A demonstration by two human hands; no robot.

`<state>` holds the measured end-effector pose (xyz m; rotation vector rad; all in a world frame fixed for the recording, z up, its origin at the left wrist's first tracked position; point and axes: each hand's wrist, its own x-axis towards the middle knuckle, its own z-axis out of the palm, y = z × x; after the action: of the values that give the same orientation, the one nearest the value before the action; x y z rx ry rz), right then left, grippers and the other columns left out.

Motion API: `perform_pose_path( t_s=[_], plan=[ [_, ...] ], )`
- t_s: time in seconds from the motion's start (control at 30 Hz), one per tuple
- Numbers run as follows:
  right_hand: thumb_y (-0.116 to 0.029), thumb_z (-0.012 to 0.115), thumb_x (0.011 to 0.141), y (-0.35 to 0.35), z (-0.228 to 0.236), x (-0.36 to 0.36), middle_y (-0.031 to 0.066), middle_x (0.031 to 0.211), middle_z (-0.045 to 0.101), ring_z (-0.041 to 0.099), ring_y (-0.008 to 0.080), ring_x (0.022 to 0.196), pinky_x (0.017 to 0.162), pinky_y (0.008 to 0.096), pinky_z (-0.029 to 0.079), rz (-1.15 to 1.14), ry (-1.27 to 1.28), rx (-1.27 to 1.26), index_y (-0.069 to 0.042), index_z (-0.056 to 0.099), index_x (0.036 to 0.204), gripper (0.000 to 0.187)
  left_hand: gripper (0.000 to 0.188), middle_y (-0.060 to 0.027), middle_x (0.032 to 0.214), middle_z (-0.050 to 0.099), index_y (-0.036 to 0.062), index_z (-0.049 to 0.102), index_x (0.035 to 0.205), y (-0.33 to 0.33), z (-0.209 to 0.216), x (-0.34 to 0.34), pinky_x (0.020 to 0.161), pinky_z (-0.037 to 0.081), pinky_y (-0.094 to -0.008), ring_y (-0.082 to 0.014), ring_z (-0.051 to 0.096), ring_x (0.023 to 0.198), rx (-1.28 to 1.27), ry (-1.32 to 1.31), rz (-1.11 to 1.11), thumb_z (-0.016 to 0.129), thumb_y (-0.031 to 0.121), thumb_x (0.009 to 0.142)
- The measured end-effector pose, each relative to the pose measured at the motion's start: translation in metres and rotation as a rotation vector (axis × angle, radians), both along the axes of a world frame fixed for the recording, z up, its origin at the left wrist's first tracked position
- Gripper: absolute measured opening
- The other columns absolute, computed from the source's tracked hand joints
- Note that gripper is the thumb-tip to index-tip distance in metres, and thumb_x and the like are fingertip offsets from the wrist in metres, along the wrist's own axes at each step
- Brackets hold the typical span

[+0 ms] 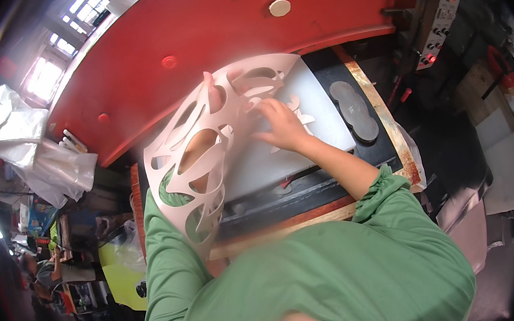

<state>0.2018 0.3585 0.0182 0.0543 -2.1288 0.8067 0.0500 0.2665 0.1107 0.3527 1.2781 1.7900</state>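
Observation:
A thin pale pink sheet [169, 142], full of curved cut-out holes, is lifted and curled over the left part of a white cutting board [328, 120]. My left hand [216, 95] is behind it, partly seen through the holes; a finger or thumb shows at the far edge, and the hand seems to hold the sheet up. Over the board, my right hand [283, 126] has its fingers apart beside the sheet's right side; whether its fingertips touch the sheet is hard to tell. Small pale cut pieces [304, 117] lie on the board just past that hand.
A red machine beam [217, 32] spans the far side. A grey sole-shaped plate [354, 111] lies right of the board on the black bed, inside a rusty frame edge [385, 114]. A control box [438, 25] stands at far right; clear plastic bags [34, 148] hang left.

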Motion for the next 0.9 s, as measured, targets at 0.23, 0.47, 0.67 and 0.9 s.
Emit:
perform_pose_path(
  t_s=[0.23,0.47,0.67,0.9],
  plan=[
    [-0.024,0.079,0.075,-0.043,-0.003,-0.022,0.0152,0.115,0.055,0.058,0.0302,0.104,0.090,0.0406,0.048,0.086,-0.107,-0.472,-0.003,0.050,0.119,0.057,0.067,-0.0174,0.114,0.060,0.0044,0.057,0.126,-0.020,0.033,0.040,0.079,0.053,-0.0480,-0.0322,0.061,0.099,-0.027,0.006,-0.080,0.030,0.060,0.099],
    [-0.020,0.076,0.077,-0.038,0.009,-0.008,0.0154,0.113,0.056,0.060,0.0264,0.102,0.090,0.0381,0.050,0.113,-0.167,-0.539,-0.001,0.049,0.118,0.053,0.064,-0.0166,0.111,0.060,0.0044,0.057,0.124,-0.026,0.043,0.058,0.078,0.052,-0.0468,-0.0310,0.061,0.097,-0.051,0.023,-0.084,0.032,0.058,0.099],
    [-0.014,0.068,0.082,-0.032,0.008,0.006,0.0139,0.110,0.063,0.062,0.0220,0.097,0.089,0.0370,0.049,0.202,-0.194,-0.746,0.001,0.049,0.119,0.044,0.061,-0.0158,0.109,0.060,0.0043,0.058,0.122,-0.025,0.032,0.054,0.076,0.051,-0.0457,-0.0300,0.060,0.094,-0.065,0.026,-0.086,0.034,0.056,0.098],
    [-0.002,0.046,0.089,-0.021,-0.035,-0.006,0.0086,0.103,0.066,0.061,0.0129,0.094,0.083,0.0275,0.049,0.128,-0.185,-0.850,0.006,0.054,0.119,0.031,0.058,-0.0149,0.107,0.060,0.0042,0.058,0.120,-0.026,0.027,0.054,0.074,0.051,-0.0445,-0.0289,0.060,0.092,-0.073,0.025,-0.083,0.036,0.053,0.097]
  ],
)
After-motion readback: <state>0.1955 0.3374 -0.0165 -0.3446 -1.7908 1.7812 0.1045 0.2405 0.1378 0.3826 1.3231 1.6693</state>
